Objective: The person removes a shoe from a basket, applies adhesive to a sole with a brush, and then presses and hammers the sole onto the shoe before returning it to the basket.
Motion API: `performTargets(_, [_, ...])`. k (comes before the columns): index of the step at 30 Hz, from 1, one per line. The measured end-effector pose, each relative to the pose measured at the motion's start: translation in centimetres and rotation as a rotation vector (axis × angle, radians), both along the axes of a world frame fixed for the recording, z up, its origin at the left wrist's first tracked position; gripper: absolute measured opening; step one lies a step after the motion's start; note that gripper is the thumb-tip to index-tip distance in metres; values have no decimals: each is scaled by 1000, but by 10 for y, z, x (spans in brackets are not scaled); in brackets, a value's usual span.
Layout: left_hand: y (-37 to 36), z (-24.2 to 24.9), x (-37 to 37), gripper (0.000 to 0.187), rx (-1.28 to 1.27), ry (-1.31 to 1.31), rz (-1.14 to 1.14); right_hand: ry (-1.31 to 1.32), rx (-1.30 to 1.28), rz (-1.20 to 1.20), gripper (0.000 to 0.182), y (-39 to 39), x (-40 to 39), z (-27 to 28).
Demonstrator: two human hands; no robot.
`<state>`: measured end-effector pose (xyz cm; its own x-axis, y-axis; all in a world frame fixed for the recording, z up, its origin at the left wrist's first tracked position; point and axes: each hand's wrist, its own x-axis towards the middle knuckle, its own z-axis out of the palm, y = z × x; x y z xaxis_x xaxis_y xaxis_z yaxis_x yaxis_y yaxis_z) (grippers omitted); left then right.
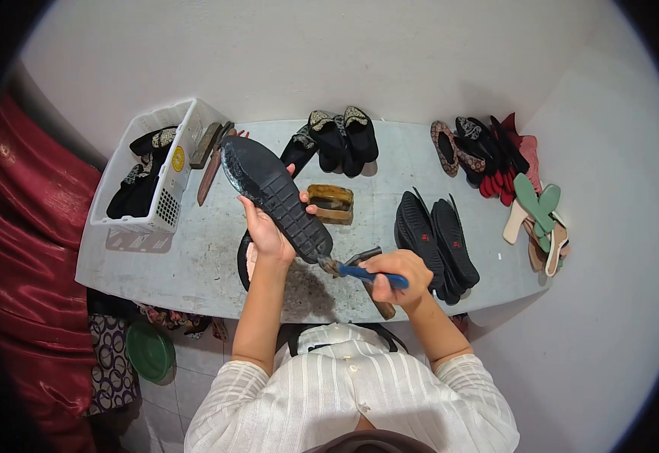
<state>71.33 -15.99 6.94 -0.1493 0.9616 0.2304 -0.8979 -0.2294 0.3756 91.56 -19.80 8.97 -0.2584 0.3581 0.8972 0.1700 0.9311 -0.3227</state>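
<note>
My left hand [267, 230] grips a black shoe sole [277, 189], raised and tilted above the table, with its grooved side facing me. A shiny wet-looking patch with whitish edges covers its upper left end. Closed around a blue-handled brush [375, 277] is my right hand [401, 275]. The bristles meet the sole's lower end. Behind the sole stands a small amber-brown container [331, 213] with dark contents. A hammer [381, 308] lies on the table, partly covered by my right hand. Under my left forearm, a black shoe piece with a pink inside [251, 260] shows only partly.
Black soles [439, 245] lie at right on the grey-topped table [307, 294]. Patterned black shoes [344, 140] stand at the back. Farther right are more shoes [488, 155] and green insoles [538, 204]. A white basket [171, 177] holds shoes at left, beside some tools [210, 166].
</note>
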Motion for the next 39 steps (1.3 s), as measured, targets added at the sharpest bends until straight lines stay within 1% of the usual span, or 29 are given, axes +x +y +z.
performTargets(1, [0, 1, 0, 67, 4, -14, -8, -1, 0, 2, 10, -1, -1, -1])
performTargets(3, [0, -1, 1, 66, -9, 23, 0, 81, -55, 116, 9, -3, -7, 3])
performTargets(4, [-1, -1, 3, 66, -20, 62, 7, 10, -29, 126, 10, -4, -9, 5])
performTargets(5, [-1, -1, 3, 66, -19, 62, 6, 10, -29, 124, 10, -4, -11, 3])
performTargets(6, [-2, -2, 4, 66, -9, 48, -1, -12, -37, 106, 6, -4, -14, 0])
performTargets(8, [-2, -3, 3, 66, 2, 33, -6, -49, -74, 32, 6, -6, -14, 0])
performTargets(10, [-1, -5, -2, 66, 1, -98, -35, -39, -75, -5, 4, -3, -11, -2])
performTargets(11, [-1, -5, -4, 66, 1, -99, -33, -29, -73, -39, 5, -1, -9, -3])
performTargets(13, [-1, -5, -6, 66, 0, -47, -4, -17, -76, -17, 7, 1, -8, -2])
performTargets(15, [1, -5, -5, 70, -19, -63, 1, 137, -60, 92, 8, 0, -14, 2])
performTargets(16, [2, -5, -5, 73, -39, -80, 1, 137, -63, 92, 8, 0, -17, 1])
performTargets(18, [3, -5, -5, 73, -35, -80, -2, -54, 1, 133, 10, 0, -20, 0])
performTargets(21, [6, -10, -11, 72, -36, -100, -6, -96, -30, 78, 6, 2, -15, 0])
performTargets(23, [6, -17, -13, 71, -49, -119, -8, -98, -54, 101, 4, 8, -9, -5])
performTargets(25, [6, -19, -13, 71, -58, -79, 29, -134, -63, 50, 3, 12, -3, -7])
performTargets(26, [6, -19, -14, 71, -59, -79, 30, -91, -127, 29, 7, 14, 0, -6])
performTargets(27, [6, -19, -15, 71, -56, -84, 6, 31, -251, 60, 12, 15, 2, -8])
performTargets(29, [7, -21, -17, 70, -53, -91, -13, 395, -569, 90, 10, 17, -3, -7])
performTargets(31, [6, -27, -18, 68, 4, -56, -86, 430, -584, -1, 13, 38, -8, -10])
performTargets(32, [4, -27, -19, 68, 6, -57, -86, 291, -579, -144, 13, 53, -11, -17])
performTargets(33, [-1, -27, -19, 68, -2, -12, -120, 199, -595, -172, 12, 65, -17, -19])
performTargets(35, [-11, -27, -19, 68, -9, 36, -151, 35, -618, -182, 11, 88, -27, -37])
performTargets(36, [-16, -27, -17, 68, -39, 51, -155, 34, -616, -177, 11, 99, -29, -52])
performTargets(38, [-24, -25, -17, 68, -68, 67, -150, -119, -609, -172, 11, 120, -36, -83])
performTargets(39, [-28, -23, -19, 69, -98, 68, -168, -120, -608, -164, 11, 127, -38, -94])
